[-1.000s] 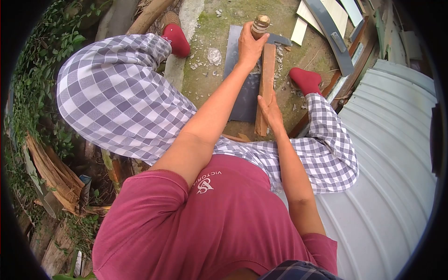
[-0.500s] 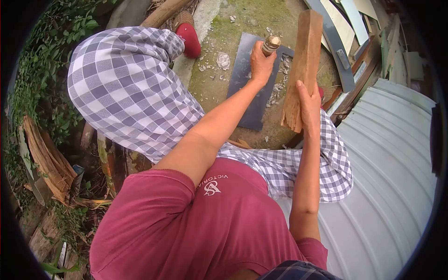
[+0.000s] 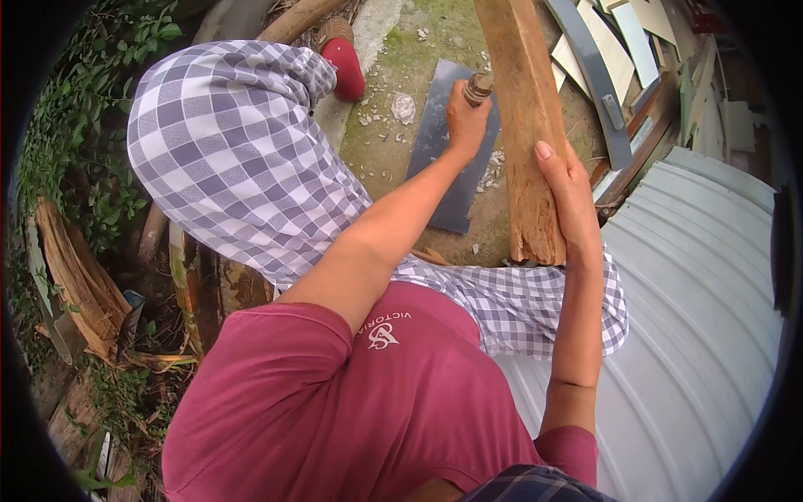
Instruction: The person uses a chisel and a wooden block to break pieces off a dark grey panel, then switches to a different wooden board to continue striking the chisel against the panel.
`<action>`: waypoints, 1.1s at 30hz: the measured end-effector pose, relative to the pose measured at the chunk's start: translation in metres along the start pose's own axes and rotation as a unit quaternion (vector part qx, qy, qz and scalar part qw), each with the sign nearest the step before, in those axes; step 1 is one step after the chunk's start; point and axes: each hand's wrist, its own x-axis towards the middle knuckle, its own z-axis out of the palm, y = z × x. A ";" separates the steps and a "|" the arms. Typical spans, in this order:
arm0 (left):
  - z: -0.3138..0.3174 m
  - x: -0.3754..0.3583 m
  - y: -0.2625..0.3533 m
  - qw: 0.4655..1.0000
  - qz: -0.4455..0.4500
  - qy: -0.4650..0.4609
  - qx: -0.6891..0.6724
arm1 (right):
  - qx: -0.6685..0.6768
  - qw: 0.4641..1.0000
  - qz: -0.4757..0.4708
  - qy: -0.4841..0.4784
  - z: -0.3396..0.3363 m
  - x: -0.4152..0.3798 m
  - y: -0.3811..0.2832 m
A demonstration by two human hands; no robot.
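My left hand [image 3: 467,121] is closed round a banded wooden tool handle [image 3: 478,89], whose butt end points up. The tool's lower end is hidden by the hand. Under it lies a dark grey board [image 3: 443,180] on the mossy ground. My right hand [image 3: 570,188] grips a long, rough piece of wood [image 3: 529,125], thumb along its near face and fingers behind it. The wood slants up past the frame's top edge, just right of the handle. Whether the two touch cannot be made out. Its lower end is jagged.
Pale chips [image 3: 493,167] and a crumpled clear piece [image 3: 403,108] lie about the board. Long boards [image 3: 598,92] are stacked at the upper right. Corrugated metal sheeting [image 3: 669,335] is at the right, split wood [image 3: 84,284] at the left. A red shoe [image 3: 344,71] stands near the board.
The piece of wood has swung left at its top and come nearer the handle. My right hand has shifted slightly right and down with it. My left hand has barely moved, the handle tilting a little.
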 end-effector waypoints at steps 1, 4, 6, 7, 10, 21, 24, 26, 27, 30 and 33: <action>0.005 0.008 0.000 0.999 0.023 0.027 0.008 | 0.000 0.999 -0.042 0.030 -0.002 0.001 -0.016; 0.006 0.007 -0.003 1.000 0.021 0.015 0.014 | 0.072 0.980 -0.138 0.124 -0.008 -0.013 -0.060; 0.004 0.007 0.000 0.999 0.021 0.018 0.018 | 0.067 0.963 -0.188 0.180 -0.009 -0.016 -0.069; 0.006 0.007 0.001 0.999 0.017 0.021 0.021 | 0.066 0.963 -0.190 0.181 -0.008 -0.014 -0.064; 0.007 0.009 -0.007 0.999 0.040 0.029 0.015 | -0.107 0.983 -0.118 0.091 0.001 0.012 0.007; -0.021 0.067 -0.055 0.989 -0.029 0.080 -0.124 | 0.071 0.986 0.001 0.148 -0.011 0.018 0.068; -0.040 0.076 -0.060 0.952 -0.120 0.110 -0.260 | 0.061 0.988 0.022 0.141 -0.020 0.032 0.125; -0.049 0.076 -0.061 0.937 -0.189 0.125 -0.267 | 0.051 0.989 0.060 0.125 -0.015 0.033 0.155; -0.053 0.076 -0.064 0.916 -0.258 0.140 -0.274 | 0.057 0.989 0.079 0.113 -0.010 0.031 0.164; -0.052 0.071 -0.072 0.904 -0.280 0.163 -0.280 | 0.083 0.984 0.128 0.091 0.000 0.031 0.183; -0.042 0.073 -0.067 0.909 -0.262 0.157 -0.283 | 0.120 0.980 0.136 0.086 0.003 0.038 0.187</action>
